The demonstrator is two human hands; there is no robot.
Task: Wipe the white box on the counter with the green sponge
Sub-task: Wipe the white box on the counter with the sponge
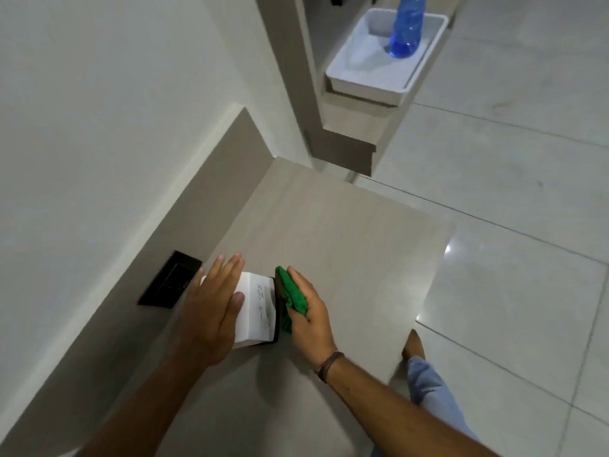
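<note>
A small white box (pixel 258 308) with faint dark markings on top sits on the beige counter (pixel 329 232), near the wall. My left hand (pixel 211 311) lies flat over the box's left part, fingers straight and together, covering that side. My right hand (pixel 311 311) grips a green sponge (pixel 290 293) and presses it against the box's right side. A dark edge runs down that right side of the box, next to the sponge.
A black socket plate (pixel 169 280) is set in the beige upstand left of the box. Farther off, a white tray (pixel 372 82) holding a blue bottle (pixel 407 26) rests on a lower shelf. Glossy floor tiles (pixel 510 209) lie to the right; my leg (pixel 428 384) stands beside the counter's edge.
</note>
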